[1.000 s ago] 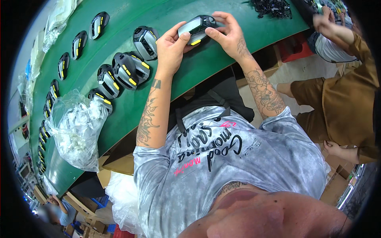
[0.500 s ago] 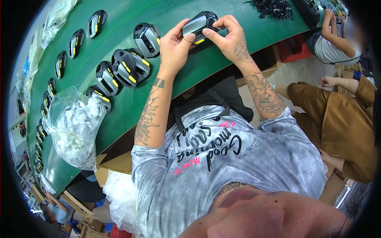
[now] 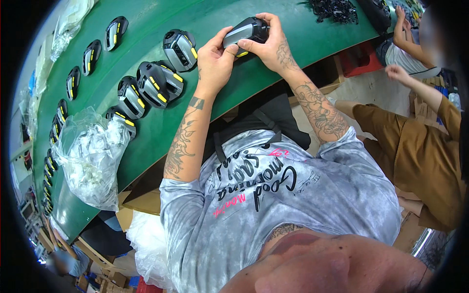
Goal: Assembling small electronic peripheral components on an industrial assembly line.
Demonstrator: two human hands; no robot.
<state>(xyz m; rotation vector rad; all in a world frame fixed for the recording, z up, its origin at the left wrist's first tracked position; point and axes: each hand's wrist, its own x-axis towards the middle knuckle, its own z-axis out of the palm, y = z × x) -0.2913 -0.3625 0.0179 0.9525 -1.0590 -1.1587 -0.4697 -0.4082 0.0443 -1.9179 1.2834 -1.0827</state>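
My left hand (image 3: 215, 59) and my right hand (image 3: 269, 45) together hold a black and grey computer mouse (image 3: 246, 31) with yellow side parts over the green table. The left fingers and thumb grip its left end. My right thumb presses the near side while the right fingers curl round its right end. Left of my hands stand several like mice, among them a single mouse (image 3: 179, 50) closest to the left hand and a tight group (image 3: 153, 84) beyond it.
On the green table (image 3: 141, 31) a curved row of mice (image 3: 91, 57) runs along the left. A clear plastic bag of parts (image 3: 93, 161) lies at the near left edge. Black cable-like parts (image 3: 334, 10) lie at the far right. A co-worker in brown (image 3: 400, 146) sits at right.
My right fingers have moved from the top of the mouse to wrap round its right end, and the mouse has tilted slightly. At right, the co-worker's hand has risen.
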